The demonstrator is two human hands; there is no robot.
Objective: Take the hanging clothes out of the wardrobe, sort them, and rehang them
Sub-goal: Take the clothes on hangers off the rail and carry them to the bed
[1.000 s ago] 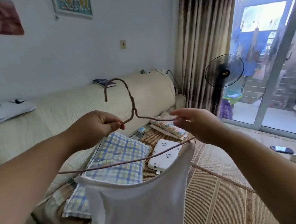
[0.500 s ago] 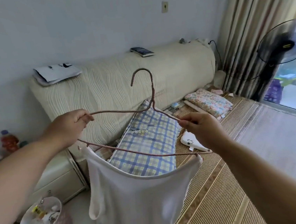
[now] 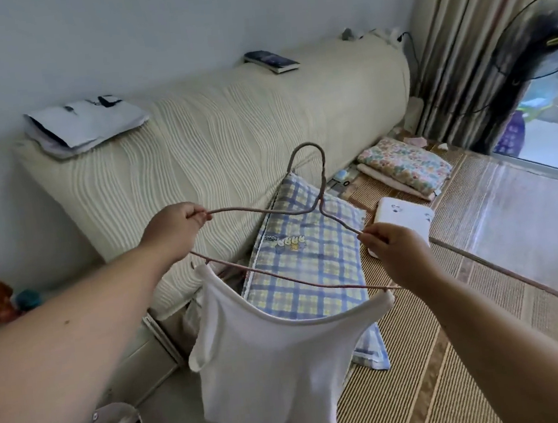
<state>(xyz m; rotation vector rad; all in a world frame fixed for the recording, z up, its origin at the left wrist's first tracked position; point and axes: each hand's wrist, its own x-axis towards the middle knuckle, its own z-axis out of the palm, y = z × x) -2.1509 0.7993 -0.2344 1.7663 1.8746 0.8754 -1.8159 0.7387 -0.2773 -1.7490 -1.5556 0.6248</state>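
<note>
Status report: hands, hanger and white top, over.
Left hand grips the hanger at its left end; right hand pinches its right arm. White top hangs on the lower wire. Nothing in the way.

Matt wire hanger (image 3: 264, 213), ribbed cotton vest (image 3: 272, 360)

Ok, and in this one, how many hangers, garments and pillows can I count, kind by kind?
Hangers: 1, the wire hanger, pinched by the left hand and the right hand
Garments: 1, the white vest on that hanger
Pillows: 3, plaid pillow, floral pillow, white pillow
Total: 5
</note>
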